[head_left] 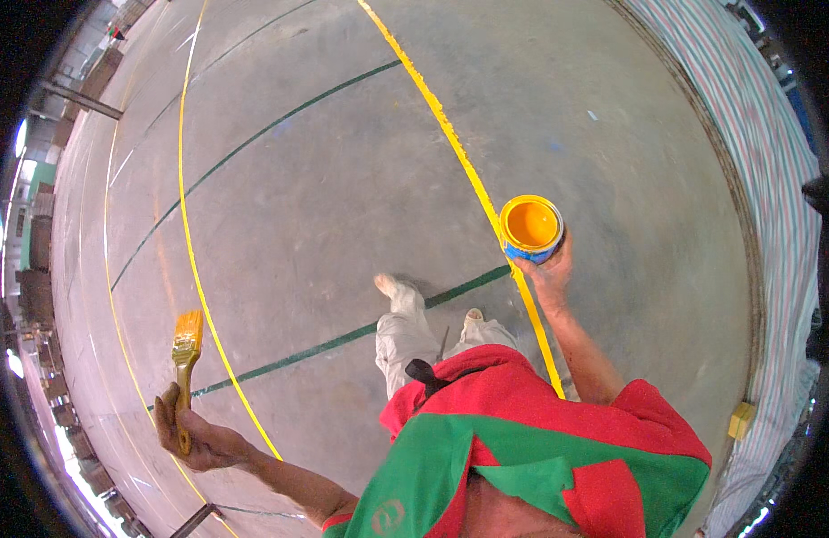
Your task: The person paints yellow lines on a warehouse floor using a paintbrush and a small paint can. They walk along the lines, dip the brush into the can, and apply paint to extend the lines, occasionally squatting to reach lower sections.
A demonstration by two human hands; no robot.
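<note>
We are holding a flat paintbrush [183,359] out to the left, our left hand [199,438] closing around the lower part of its handle. We are pointing the coated yellow bristles [189,327] up and away from us, probably so that loose paint is staying off our sleeve and the grey floor [298,224]. We are gripping well down the handle, and that is likely sparing our fingers from the wet end.

Off to the right, we are gripping an open blue tin [526,254] in our right hand [554,272], the fingers wrapping its side. We are tilting it hardly at all, it seems, because the orange-yellow paint [533,224] is lying inside with no lid over it. We are carrying it at arm's length, which is presumably keeping it clear of our red and green shirt [540,439].

From above, we are seeing the tin overlapping the right yellow line [450,139]; we cannot tell how high it is hanging. We are standing between that line and the left yellow line [186,211], our bare-looking left foot [387,283] pointing far, perhaps so that we are not treading on either. Near our feet, a dark green line [329,344] is crossing the floor.
</note>
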